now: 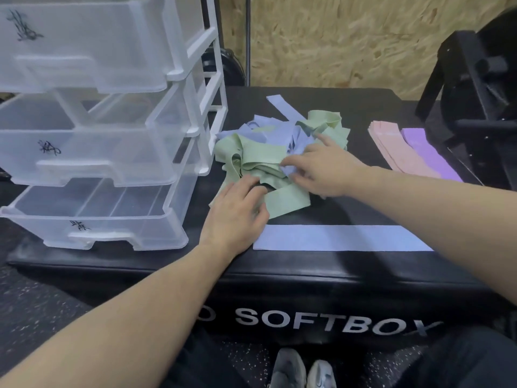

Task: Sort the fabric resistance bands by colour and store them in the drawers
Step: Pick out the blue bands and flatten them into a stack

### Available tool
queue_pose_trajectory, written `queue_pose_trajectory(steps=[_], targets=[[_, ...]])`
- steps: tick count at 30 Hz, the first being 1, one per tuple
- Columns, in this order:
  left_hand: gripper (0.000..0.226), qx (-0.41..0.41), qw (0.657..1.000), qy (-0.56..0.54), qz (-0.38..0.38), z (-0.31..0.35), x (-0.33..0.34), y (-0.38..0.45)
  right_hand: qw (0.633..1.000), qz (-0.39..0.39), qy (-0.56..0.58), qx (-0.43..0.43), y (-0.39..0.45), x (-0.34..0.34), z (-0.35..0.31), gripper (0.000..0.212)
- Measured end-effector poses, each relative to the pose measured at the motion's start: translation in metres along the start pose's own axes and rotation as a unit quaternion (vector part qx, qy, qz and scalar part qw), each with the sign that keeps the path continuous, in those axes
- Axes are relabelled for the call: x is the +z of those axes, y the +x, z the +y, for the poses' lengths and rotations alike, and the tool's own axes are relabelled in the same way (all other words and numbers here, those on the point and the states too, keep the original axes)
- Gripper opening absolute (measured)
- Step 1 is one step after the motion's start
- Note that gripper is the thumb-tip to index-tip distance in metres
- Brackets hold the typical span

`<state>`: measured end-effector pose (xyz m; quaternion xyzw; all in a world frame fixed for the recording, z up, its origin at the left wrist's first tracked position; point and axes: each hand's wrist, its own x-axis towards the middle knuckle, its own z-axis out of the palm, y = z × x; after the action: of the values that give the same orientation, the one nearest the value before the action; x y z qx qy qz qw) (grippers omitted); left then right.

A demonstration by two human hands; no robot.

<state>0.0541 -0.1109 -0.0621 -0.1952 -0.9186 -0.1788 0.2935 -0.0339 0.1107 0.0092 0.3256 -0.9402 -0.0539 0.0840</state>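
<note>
Left hand (237,211): resting on the near-left edge of the tangled heap, fingers loosely curled onto a pale green fabric band (285,201); a closed pinch cannot be told.
Right hand (319,169): spread over the heap's middle, index finger straight and pointing, other fingers bent against a lilac-blue fabric band (300,142); holding or only pressing cannot be told.
Tangled heap of green and blue bands (260,155): on top of the black padded soft box (307,278), just beside the drawers.
Flat lilac-blue band (344,238): laid straight along the near edge, touching the left hand.
Pink band stack (391,147) and purple band stack (430,155): side by side at far right, well apart from the heap.
Translucent plastic drawer unit (112,152): three drawers pulled open, seemingly without bands.
Handling: likely light, soft, limp, interlooped; best pinched at a free end or outer loop and drawn out slowly while the other hand pins the heap.
</note>
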Motion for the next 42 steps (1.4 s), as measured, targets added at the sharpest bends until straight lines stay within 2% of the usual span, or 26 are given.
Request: queue_pose_trajectory(steps=[4,11,13,16,19,22,26,28,33,36,39,42], targets=[[0.019,-0.022,0.999,-0.019,0.018,0.004,-0.002,0.0,0.995,-0.027,0.022,0.094,0.0,0.004,0.003,0.042],[0.021,-0.019,1.0,-0.016,0.018,0.001,0.0,0.0,0.983,-0.039,0.08,0.162,0.01,0.009,-0.006,0.075],[0.022,-0.026,0.999,-0.018,0.016,0.002,0.0,-0.001,0.978,-0.053,0.095,0.177,0.009,0.012,-0.006,0.065],[0.022,-0.039,0.999,-0.022,0.006,0.003,-0.001,-0.001,0.979,-0.05,0.08,0.181,0.006,0.012,-0.01,0.04],[0.022,-0.043,0.999,-0.019,-0.008,0.004,-0.003,0.0,0.981,-0.006,0.061,0.184,0.007,0.016,-0.009,0.032],[0.024,-0.045,0.999,-0.023,-0.015,0.004,-0.004,0.001,0.974,0.057,0.113,0.186,0.009,0.013,-0.011,0.028],[0.028,-0.049,0.998,-0.026,-0.012,0.004,-0.003,0.001,0.969,0.081,0.184,0.14,0.004,0.004,-0.022,0.021],[0.033,-0.051,0.998,-0.031,-0.013,0.004,-0.005,0.001,0.955,0.061,0.266,0.114,-0.003,-0.003,-0.029,0.02],[0.048,-0.089,0.992,-0.074,-0.041,0.01,-0.014,0.003,0.929,0.011,0.359,0.088,-0.027,-0.015,-0.049,0.013],[0.055,-0.088,0.991,-0.087,-0.048,0.013,-0.017,0.0,0.902,0.032,0.418,0.1,-0.04,-0.025,-0.052,0.001],[0.054,-0.055,0.993,-0.09,-0.051,0.013,-0.019,-0.002,0.876,0.065,0.464,0.116,-0.048,-0.037,-0.053,0.007],[0.044,-0.061,0.989,-0.133,-0.032,0.021,-0.025,0.001,0.861,0.08,0.489,0.112,-0.054,-0.047,-0.056,0.005]])
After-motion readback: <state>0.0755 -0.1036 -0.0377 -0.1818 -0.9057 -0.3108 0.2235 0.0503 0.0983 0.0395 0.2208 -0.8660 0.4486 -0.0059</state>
